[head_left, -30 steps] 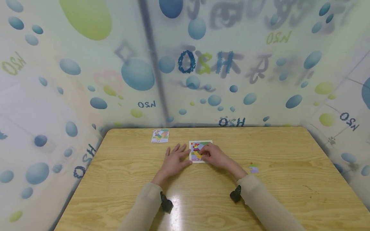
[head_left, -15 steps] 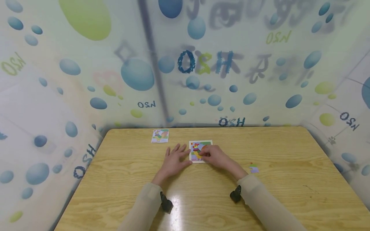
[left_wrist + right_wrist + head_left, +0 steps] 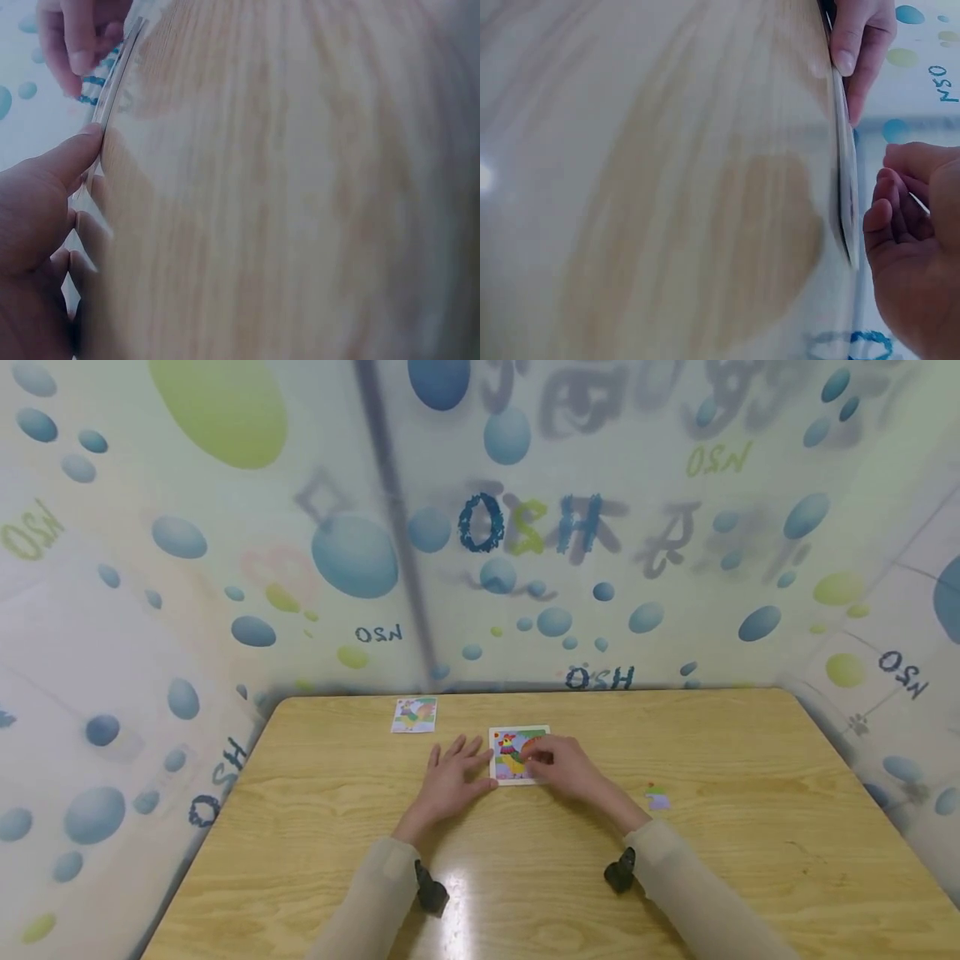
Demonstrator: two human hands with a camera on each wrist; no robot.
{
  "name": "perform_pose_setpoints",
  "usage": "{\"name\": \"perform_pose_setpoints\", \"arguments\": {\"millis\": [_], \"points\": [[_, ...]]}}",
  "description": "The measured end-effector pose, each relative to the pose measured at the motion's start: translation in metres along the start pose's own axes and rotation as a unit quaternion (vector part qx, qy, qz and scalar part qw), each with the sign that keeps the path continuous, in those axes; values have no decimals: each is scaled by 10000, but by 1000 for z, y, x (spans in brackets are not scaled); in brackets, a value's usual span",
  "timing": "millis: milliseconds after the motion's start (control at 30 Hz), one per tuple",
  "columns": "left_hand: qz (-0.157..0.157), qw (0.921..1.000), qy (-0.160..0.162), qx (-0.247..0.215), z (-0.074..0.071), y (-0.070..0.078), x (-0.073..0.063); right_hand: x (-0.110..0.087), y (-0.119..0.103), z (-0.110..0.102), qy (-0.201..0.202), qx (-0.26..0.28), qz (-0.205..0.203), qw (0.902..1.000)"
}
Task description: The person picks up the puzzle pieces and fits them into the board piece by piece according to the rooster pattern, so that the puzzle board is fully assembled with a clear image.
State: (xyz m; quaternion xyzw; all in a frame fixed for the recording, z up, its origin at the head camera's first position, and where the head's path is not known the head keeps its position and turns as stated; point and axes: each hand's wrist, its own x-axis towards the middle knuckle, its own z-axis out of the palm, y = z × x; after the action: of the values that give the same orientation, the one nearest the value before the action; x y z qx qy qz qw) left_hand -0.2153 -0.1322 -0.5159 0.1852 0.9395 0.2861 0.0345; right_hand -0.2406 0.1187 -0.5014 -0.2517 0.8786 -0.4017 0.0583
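A square jigsaw puzzle point(image 3: 510, 766) with a colourful rooster and a white border lies flat on the table. My left hand point(image 3: 450, 785) rests at its left side, fingers spread, thumb and index finger touching the border; the left wrist view shows that thumb point(image 3: 79, 146) against the board's edge. Over the puzzle's right half is my right hand point(image 3: 566, 767), fingers bent and tips close together. In the right wrist view these fingers point(image 3: 881, 217) are curled slightly above the board. Whether a small piece sits between the fingertips is hidden. The hand covers part of the picture's right side.
Loose puzzle pieces point(image 3: 657, 797) lie on the table right of the right forearm. A printed rooster picture card point(image 3: 414, 715) lies at the back left. The wooden table point(image 3: 750, 760) meets a patterned wall point(image 3: 637, 527) behind.
My right hand has shifted slightly right and lifted a little, showing more of the rooster's middle. My left hand stays in place. The head view has tilted slightly.
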Motion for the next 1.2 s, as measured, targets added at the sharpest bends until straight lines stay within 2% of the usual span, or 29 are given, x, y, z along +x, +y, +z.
{"name": "perform_pose_setpoints", "arguments": {"millis": [167,567,967,1200], "points": [[14,10000,-51,-36,2,2,-1,-18,5,-15,164,81,176,9997],[-40,9998,77,-168,-1,2,-5,-64,34,-53,466,-318,301,9980],[5,9998,59,-193,0,1,-4,-100,52,-82,727,-420,577,9948],[29,9998,73,-190,-1,2,-2,-115,63,-93,794,-588,483,9939]]}}
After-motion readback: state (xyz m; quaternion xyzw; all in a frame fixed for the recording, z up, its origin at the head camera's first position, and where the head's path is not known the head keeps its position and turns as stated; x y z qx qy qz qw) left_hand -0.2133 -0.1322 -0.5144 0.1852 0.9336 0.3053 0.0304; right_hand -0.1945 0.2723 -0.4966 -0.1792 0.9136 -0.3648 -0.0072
